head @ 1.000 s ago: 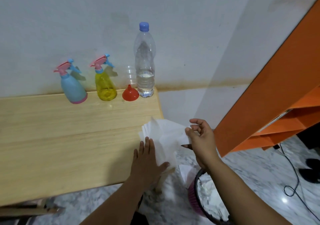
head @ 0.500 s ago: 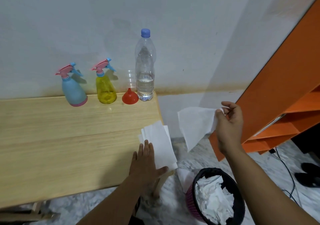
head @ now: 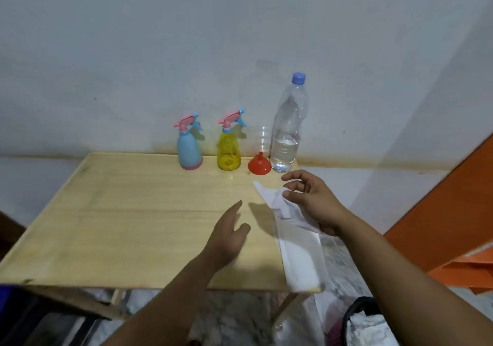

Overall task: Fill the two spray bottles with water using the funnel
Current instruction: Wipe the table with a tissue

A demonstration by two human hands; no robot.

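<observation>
Blue spray bottle (head: pixel 189 151), yellow spray bottle (head: pixel 229 150), inverted red funnel (head: pixel 259 165) — upright in a row by the wall.

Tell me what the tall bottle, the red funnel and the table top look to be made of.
Tall bottle: thin clear plastic, glossy; the wall and the water level show through it, blue screw cap.
Red funnel: opaque moulded plastic, probably; even colour with a slight sheen.
Table top: pale wood or wood-look laminate, smooth; lengthwise grain lines show, but which of the two is unclear.

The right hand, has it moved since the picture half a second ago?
Yes. The right hand was off the table's right edge; now it is over the table corner, near the water bottle, touching tissue.
</observation>
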